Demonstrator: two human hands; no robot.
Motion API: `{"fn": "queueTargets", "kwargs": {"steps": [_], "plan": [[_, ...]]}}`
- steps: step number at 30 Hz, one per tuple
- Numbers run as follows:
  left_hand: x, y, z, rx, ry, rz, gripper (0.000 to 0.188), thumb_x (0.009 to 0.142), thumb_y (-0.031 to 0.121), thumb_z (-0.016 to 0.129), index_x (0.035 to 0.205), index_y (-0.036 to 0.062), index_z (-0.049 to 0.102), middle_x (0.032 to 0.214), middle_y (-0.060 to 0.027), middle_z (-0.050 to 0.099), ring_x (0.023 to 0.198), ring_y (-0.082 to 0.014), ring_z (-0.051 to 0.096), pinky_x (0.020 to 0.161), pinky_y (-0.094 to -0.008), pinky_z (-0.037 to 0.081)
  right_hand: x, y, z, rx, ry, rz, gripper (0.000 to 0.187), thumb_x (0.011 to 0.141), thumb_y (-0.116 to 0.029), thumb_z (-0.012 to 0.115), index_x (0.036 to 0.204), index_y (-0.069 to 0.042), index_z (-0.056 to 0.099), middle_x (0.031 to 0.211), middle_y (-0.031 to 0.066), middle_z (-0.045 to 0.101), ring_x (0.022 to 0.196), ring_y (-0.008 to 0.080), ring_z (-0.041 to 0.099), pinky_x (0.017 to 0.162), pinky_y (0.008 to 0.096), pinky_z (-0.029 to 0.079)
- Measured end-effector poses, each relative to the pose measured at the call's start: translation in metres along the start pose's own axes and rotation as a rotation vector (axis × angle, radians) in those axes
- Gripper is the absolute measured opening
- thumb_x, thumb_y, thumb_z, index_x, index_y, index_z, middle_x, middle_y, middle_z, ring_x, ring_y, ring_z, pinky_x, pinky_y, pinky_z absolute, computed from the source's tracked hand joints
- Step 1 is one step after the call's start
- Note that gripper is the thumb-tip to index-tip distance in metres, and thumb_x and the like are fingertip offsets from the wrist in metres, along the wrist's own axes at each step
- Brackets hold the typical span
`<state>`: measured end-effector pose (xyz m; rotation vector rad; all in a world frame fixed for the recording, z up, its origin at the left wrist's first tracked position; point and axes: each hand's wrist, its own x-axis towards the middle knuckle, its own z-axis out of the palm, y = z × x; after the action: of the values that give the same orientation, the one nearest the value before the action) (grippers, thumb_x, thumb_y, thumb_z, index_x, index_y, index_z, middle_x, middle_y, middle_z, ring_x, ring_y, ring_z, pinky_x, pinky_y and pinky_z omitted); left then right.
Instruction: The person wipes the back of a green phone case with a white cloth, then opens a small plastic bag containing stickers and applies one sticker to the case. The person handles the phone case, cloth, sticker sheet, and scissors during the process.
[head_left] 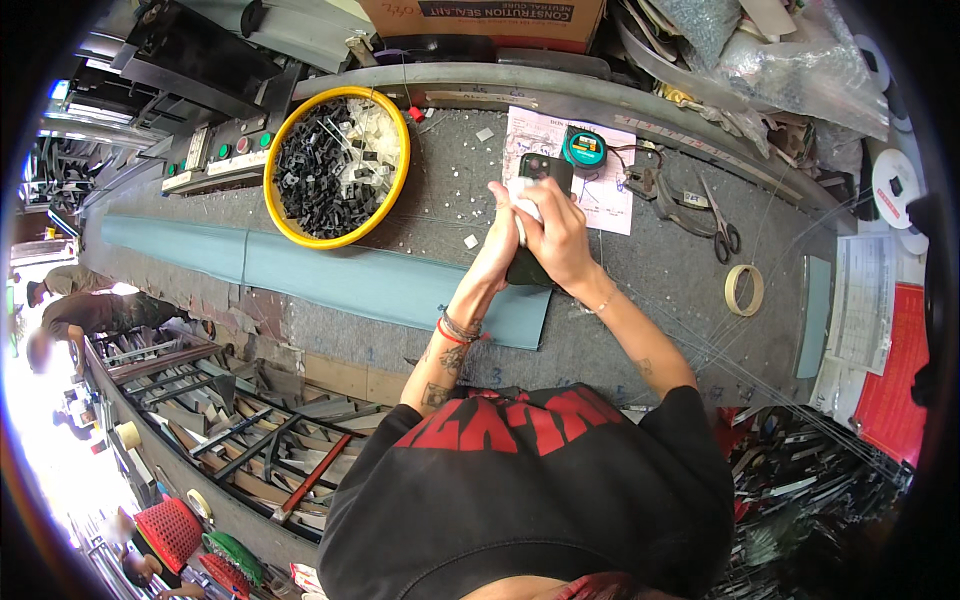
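Note:
My left hand (496, 245) and my right hand (562, 232) meet over the workbench, closed around a small white thing (522, 198). It pokes out between my fingers, and its kind cannot be made out. My left thumb points away from me beside it, while my right fingers curl over its right side. Directly beneath my hands lies a dark smartphone (549, 172), partly hidden by them. The phone rests partly on a pink printed sheet (610, 212). A teal and black tape measure (584, 149) sits on the sheet, just beyond my right hand.
Left of my hands stands a yellow-rimmed basin (402, 176) of black and white plastic pieces. A long blue-grey strip (350, 278) lies along the bench. To the right are pliers (683, 210), scissors (722, 225) and a tape roll (744, 290). People (110, 310) are at far left.

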<state>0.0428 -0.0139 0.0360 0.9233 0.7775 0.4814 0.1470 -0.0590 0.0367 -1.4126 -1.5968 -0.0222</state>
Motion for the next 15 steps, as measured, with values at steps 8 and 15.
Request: {"fn": "queueTargets", "kwargs": {"steps": [8, 15], "plan": [[0.007, 0.001, -0.003, -0.215, -0.113, -0.178, 0.085, 0.085, 0.073, 0.012, 0.128, 0.0080, 0.047, 0.116, -0.0104, 0.057, 0.098, -0.0170, 0.060, 0.081, -0.0319, 0.053, -0.017, 0.018, -0.006, -0.167, 0.050, 0.187, 0.024, 0.075, 0.004, 0.062, 0.096, -0.002, 0.052, 0.089, 0.0157, 0.055, 0.076, 0.0355, 0.060, 0.062, 0.0424, 0.047], [0.017, 0.023, -0.014, -0.219, -0.222, 0.056, 0.089, 0.085, 0.073, 0.009, 0.132, 0.0045, 0.042, 0.119, -0.0092, 0.058, 0.084, -0.0170, 0.062, 0.073, -0.0297, 0.055, -0.055, -0.007, -0.028, -0.166, -0.308, -0.138, 0.027, 0.072, -0.002, 0.064, 0.097, -0.004, 0.056, 0.092, 0.0111, 0.054, 0.072, 0.0266, 0.059, 0.066, 0.0368, 0.050]]}}
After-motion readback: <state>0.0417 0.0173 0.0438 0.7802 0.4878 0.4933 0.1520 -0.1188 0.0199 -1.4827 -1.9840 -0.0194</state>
